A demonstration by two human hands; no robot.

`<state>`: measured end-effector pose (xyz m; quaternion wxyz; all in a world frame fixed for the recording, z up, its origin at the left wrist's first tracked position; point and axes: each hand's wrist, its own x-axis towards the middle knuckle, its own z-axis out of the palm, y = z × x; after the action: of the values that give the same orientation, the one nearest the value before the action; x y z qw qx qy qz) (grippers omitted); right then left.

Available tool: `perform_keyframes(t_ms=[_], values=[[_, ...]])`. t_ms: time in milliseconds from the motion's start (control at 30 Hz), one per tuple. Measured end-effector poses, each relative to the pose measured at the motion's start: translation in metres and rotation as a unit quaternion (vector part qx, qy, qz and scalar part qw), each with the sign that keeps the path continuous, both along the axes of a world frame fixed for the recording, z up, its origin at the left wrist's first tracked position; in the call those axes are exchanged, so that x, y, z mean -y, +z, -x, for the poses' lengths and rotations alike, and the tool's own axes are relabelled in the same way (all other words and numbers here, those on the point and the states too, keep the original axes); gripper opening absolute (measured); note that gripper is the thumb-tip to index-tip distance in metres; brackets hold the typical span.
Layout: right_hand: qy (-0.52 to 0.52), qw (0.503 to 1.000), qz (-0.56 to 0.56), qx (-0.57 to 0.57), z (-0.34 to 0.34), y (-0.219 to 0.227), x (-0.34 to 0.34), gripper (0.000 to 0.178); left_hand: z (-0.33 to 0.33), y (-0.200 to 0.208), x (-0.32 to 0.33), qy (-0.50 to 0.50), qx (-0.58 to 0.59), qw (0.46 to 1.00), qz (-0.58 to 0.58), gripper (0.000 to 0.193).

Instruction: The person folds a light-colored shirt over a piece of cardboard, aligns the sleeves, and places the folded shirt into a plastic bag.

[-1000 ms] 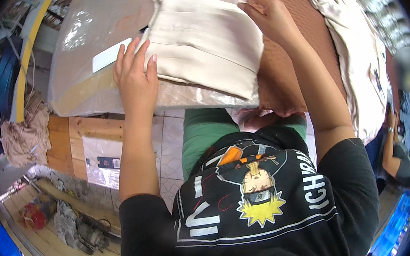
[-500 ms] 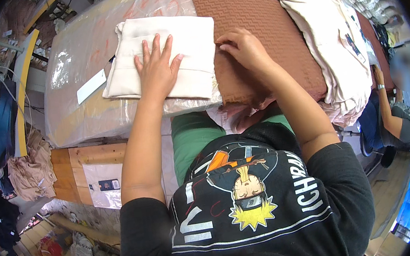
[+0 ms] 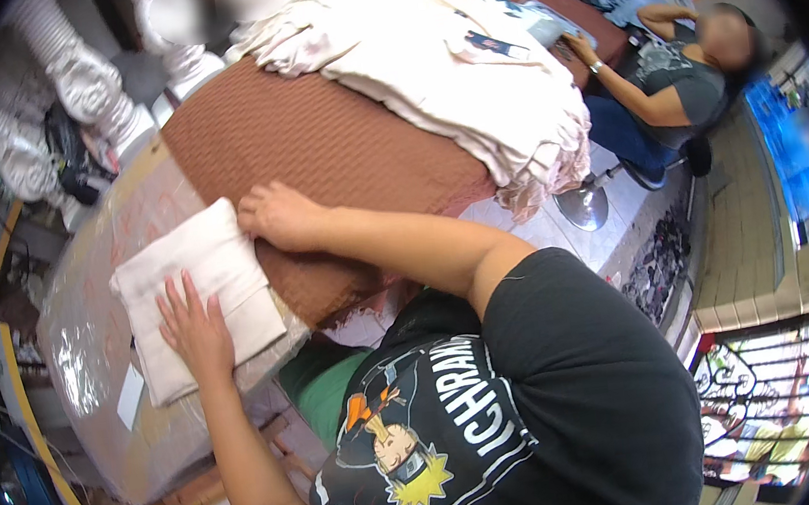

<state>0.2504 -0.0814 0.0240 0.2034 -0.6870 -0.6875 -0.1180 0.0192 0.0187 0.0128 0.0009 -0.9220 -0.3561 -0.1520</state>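
A cream folded garment (image 3: 154,264) lies flat on plastic-wrapped packaging. My left hand (image 3: 198,328) rests on it, palm down with the fingers spread. At the garment's right edge, my right hand (image 3: 280,216) sits on the brown textured cloth (image 3: 335,151), its fingers curled in. Whether those fingertips pinch anything is hidden. A white tag (image 3: 130,396) sticks out past the garment's left side.
The plastic-wrapped package (image 3: 88,335) supports the garment. Beyond the brown cloth lies a heap of cream garments (image 3: 446,81). A person (image 3: 673,86) sits at the far right, a hand on the table. White balusters (image 3: 81,79) stand at the back left.
My view has swung to the right, bringing the seated person and a barred opening further into sight. Both hands keep about the same places at the folded garment.
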Motion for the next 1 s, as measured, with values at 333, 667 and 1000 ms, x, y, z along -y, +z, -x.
perform_keyframes(t_ms=[333, 667, 1000], values=[[0.021, 0.994, -0.096, -0.051, 0.043, 0.005, 0.005, 0.043, 0.001, 0.002, 0.002, 0.000, 0.001, 1.000, 0.010, 0.054], [0.083, 0.981, 0.116, -0.134, 0.064, -0.001, 0.018, 0.070, 0.002, 0.004, 0.003, -0.002, 0.010, 1.000, 0.014, 0.054], [0.040, 0.982, 0.091, -0.160, 0.028, -0.006, 0.075, 0.070, -0.004, 0.004, 0.001, -0.014, 0.013, 1.000, 0.014, 0.054]])
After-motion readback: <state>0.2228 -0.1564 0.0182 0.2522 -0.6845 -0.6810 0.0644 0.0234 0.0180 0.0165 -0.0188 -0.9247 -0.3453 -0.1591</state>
